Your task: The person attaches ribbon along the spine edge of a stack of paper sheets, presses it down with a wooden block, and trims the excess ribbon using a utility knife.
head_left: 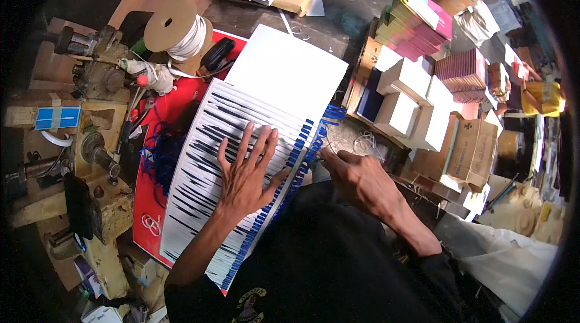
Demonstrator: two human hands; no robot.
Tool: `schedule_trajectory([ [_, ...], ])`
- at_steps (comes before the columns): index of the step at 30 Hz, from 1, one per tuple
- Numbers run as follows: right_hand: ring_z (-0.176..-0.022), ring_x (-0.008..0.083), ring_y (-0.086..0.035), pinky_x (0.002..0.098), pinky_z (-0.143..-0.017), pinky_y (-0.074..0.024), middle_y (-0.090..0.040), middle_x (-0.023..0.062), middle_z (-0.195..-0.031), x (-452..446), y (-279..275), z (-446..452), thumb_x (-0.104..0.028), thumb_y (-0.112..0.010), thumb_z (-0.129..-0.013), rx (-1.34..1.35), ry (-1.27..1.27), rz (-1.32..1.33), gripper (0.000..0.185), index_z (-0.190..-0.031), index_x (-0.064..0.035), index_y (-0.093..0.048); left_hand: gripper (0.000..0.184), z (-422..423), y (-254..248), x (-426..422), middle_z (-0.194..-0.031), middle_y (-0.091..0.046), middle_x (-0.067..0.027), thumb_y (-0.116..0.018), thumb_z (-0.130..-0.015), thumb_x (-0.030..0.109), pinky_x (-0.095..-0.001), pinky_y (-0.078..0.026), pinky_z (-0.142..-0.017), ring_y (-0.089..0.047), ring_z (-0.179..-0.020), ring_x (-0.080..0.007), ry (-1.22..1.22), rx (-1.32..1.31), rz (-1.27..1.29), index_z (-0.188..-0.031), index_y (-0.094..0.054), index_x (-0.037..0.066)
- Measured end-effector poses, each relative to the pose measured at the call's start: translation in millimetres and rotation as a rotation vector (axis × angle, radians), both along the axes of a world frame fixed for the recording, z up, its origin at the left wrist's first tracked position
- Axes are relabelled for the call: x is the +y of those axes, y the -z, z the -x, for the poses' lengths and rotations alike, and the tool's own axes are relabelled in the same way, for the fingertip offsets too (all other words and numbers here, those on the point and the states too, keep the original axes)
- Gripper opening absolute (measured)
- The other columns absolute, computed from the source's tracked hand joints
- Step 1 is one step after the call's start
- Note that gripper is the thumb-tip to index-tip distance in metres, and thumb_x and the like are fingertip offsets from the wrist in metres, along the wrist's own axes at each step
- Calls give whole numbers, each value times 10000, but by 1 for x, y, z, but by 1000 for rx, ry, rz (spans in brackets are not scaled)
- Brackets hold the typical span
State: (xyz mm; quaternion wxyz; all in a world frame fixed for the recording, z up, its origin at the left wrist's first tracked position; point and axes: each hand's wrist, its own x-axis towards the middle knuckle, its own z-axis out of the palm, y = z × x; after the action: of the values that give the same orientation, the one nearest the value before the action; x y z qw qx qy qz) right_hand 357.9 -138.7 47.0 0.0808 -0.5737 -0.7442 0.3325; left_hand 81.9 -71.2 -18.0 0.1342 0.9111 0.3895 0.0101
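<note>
Our right hand (361, 179) has its grip closed beside the fanned white stack (199, 172); anything pinched there is too small to make out. Our left hand (246, 173) lies spread, grip open, on that stack, over a red board (144, 214). Blue strips (258, 224) already line its near edge almost end to end; we judge that row largely done, but what remains we cannot tell. Beyond lies a blank white sheet (287, 69).

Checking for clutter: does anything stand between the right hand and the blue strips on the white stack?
Nothing visible does. The right hand is close to the blue strips along the white stack; contact is unclear. The left hand lies on the stack without blocking that gap.
</note>
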Motion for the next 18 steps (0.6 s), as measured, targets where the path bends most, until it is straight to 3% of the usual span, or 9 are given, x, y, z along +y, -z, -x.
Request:
schedule_trajectory([
  [3,-735,447,-710,526,-648,-605,-663,301,-1153,3,8,0,24,-537,-937,-39,-14,35,587,-1516,18,-437,788,-1,-4,0,-1733,-284,-105,-523,-1045,539,-705,-46,-1201,-128,-1640,-314,2,12,3,-1669,-321,102],
  [5,-589,285,-653,432,-519,-514,-739,217,-961,1,15,-1,-79,-599,-1034,-79,1,-108,494,-1523,-59,-527,790,-3,-5,0,-1732,-284,-110,-540,-1039,520,-708,-38,-1203,-142,-1639,-314,-4,-12,17,-1666,-322,92],
  [7,-567,273,-628,425,-505,-500,-727,209,-934,-2,24,-3,-95,-589,-1043,-49,7,-143,500,-1536,-70,-511,802,-3,-6,1,-1728,-289,-116,-571,-1024,499,-712,-26,-1204,-164,-1634,-326,-6,-29,29,-1664,-324,83],
  [9,-544,260,-603,419,-492,-487,-715,200,-907,-1,23,-3,-112,-578,-1051,-13,13,-179,507,-1550,-81,-495,861,-3,-3,1,-1754,-227,-99,-582,-1015,534,-735,-6,-1215,-91,-1648,-312,-4,9,44,-1690,-258,107],
  [12,-527,278,-580,415,-484,-488,-697,190,-894,1,21,2,-103,-557,-1043,-121,-5,-115,523,-1558,-88,-469,850,-4,-5,0,-1755,-222,-105,-592,-1015,511,-736,-16,-1218,-98,-1647,-314,-13,38,52,-1686,-267,104],
  [15,-565,299,-630,429,-490,-541,-707,185,-1023,-7,29,-4,-40,-548,-993,-130,-27,-27,569,-1550,-77,-437,786,-8,-10,-3,-1717,-311,-107,-588,-1021,494,-719,-41,-1212,-196,-1628,-327,-38,24,1,-1645,-351,79],
  [17,-578,308,-641,417,-488,-556,-662,219,-1145,-8,33,-1,-2,-566,-963,-174,-73,-105,560,-1509,-35,-445,781,-8,-8,-3,-1710,-325,-112,-587,-1021,496,-713,-32,-1218,-200,-1627,-339,-29,2,-26,-1637,-360,74],
  [18,-586,315,-648,413,-487,-562,-637,239,-1201,-6,30,2,16,-573,-950,-223,-97,-102,547,-1483,-14,-452,807,-6,-3,-3,-1728,-298,-111,-516,-1044,575,-720,-10,-1228,-179,-1631,-348,-34,39,-5,-1651,-339,72],
])
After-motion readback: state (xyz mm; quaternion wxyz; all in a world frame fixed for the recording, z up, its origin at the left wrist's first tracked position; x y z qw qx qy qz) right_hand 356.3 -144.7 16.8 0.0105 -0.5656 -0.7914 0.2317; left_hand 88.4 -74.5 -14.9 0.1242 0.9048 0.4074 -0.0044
